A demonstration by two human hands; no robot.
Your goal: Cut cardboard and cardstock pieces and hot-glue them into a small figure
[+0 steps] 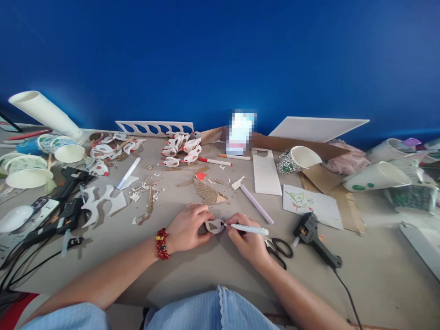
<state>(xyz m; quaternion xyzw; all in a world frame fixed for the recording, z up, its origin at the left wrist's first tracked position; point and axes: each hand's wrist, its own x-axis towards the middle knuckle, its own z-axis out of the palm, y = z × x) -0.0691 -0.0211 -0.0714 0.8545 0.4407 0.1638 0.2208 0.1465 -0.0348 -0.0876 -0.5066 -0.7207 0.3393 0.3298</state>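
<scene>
Head view looks forward, down, seemingly close.

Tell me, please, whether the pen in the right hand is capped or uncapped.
Uncapped: the pen in the right hand shows its narrow bare tip at the small white cutout.

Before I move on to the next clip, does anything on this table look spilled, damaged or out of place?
Yes, untidiness: loose white and brown scraps litter the middle of the table, and a patterned paper cup behind the drawing appears tipped, its mouth facing sideways rather than up.
</scene>
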